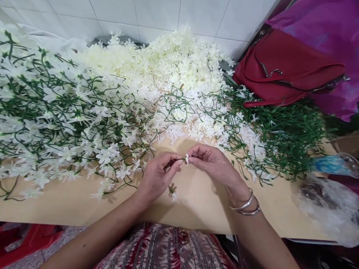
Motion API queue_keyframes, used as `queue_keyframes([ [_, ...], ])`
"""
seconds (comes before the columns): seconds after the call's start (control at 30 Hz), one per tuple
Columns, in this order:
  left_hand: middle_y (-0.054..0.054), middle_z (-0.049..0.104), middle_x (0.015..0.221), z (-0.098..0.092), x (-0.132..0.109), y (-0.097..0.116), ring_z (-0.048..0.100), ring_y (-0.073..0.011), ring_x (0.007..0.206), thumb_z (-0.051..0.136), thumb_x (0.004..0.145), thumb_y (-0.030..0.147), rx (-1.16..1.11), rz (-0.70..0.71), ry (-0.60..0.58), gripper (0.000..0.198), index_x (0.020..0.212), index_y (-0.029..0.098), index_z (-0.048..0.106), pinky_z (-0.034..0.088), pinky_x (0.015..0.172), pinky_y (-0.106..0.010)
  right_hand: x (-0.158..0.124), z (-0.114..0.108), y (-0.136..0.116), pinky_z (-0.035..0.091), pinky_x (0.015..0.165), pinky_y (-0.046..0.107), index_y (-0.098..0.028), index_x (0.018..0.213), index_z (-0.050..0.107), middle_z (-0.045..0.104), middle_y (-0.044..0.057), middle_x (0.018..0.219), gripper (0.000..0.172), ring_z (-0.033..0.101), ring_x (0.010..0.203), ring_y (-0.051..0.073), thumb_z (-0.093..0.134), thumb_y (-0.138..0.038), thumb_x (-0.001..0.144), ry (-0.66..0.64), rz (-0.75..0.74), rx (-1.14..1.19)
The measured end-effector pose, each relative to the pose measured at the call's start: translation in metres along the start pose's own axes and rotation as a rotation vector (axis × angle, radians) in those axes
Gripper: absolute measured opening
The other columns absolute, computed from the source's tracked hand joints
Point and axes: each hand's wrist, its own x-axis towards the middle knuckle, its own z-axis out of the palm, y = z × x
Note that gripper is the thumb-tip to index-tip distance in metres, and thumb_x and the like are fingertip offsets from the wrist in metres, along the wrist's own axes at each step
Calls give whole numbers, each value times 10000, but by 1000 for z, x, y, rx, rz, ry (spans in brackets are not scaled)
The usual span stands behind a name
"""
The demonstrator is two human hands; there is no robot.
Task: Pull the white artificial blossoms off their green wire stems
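Note:
My left hand (161, 172) pinches the green stem of an artificial flower at the middle of the table's near side. From the right, my right hand (211, 163) closes thumb and finger on the small white flower (187, 159) at that stem's tip. Below my left hand's fingertips hangs or lies another small white blossom with green (174, 195); whether it belongs to the same stem is hidden. Just beyond my hands spread loose white stamen pieces (175, 132) and pale cream petals (179, 63). Loose green stems (176, 104) lie on top of these.
Stemmed white flowers (67, 123) heap up on the left. At right lie green stems (291, 138), a red handbag (291, 67), a purple cloth or bag (331, 33) and a clear plastic bag (331, 209). A tiled wall (157, 15) closes off the back of the table (207, 213).

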Motion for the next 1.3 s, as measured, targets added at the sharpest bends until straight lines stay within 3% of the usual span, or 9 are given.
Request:
queue_keyframes([
  [0.3, 23, 708, 761, 0, 2, 3, 645, -120, 696, 627, 1024, 185, 10, 18, -16, 116, 940, 192, 707, 450, 680, -237, -2, 5, -2, 472, 713, 288, -203, 871, 704, 658, -5, 789, 159, 590, 740, 141, 760, -350, 894, 20, -11, -53],
  [0.83, 16, 722, 778, 2, 4, 0, 682, -132, 724, 599, 1031, 199, -18, -9, -18, 143, 916, 196, 684, 495, 698, -250, -2, 13, -1, 483, 737, 289, -199, 869, 690, 674, 4, 805, 181, 609, 764, 151, 737, -363, 931, 14, -1, -95],
  [1.03, 3, 765, 827, -12, 7, 17, 736, -154, 783, 562, 1058, 217, -111, -48, -28, 148, 1013, 216, 704, 579, 724, -282, -1, 7, -6, 524, 762, 295, -208, 975, 714, 719, 28, 883, 269, 645, 812, 170, 807, -441, 875, 113, -66, -76],
  [1.13, 0, 769, 895, -40, 12, 31, 740, -142, 765, 610, 1041, 231, -65, 15, 144, 108, 1064, 218, 715, 614, 683, -270, -4, -2, -9, 535, 798, 305, -218, 1000, 722, 743, 49, 934, 283, 667, 872, 188, 809, -456, 874, 217, -117, -91],
  [1.2, -9, 779, 1034, -65, 16, 37, 752, -136, 824, 641, 1030, 228, 60, 111, 428, 193, 1212, 233, 706, 646, 776, -297, -5, -7, -9, 536, 809, 309, -225, 983, 726, 746, 47, 920, 261, 672, 869, 188, 796, -457, 886, 275, -148, -90],
  [1.27, -61, 682, 1398, -89, 20, 41, 732, -198, 1139, 666, 1010, 196, 269, 211, 685, 435, 1437, 252, 600, 612, 1040, -413, -5, -11, -9, 537, 822, 316, -229, 962, 727, 741, 39, 892, 233, 669, 849, 184, 787, -445, 896, 313, -172, -94],
  [1.3, -77, 609, 1496, -99, 22, 42, 649, -255, 1320, 697, 987, 190, 360, 270, 757, 583, 1536, 255, 512, 555, 1139, -463, -4, -12, -9, 538, 828, 323, -230, 949, 725, 736, 35, 878, 224, 667, 838, 184, 782, -441, 899, 324, -182, -99],
])
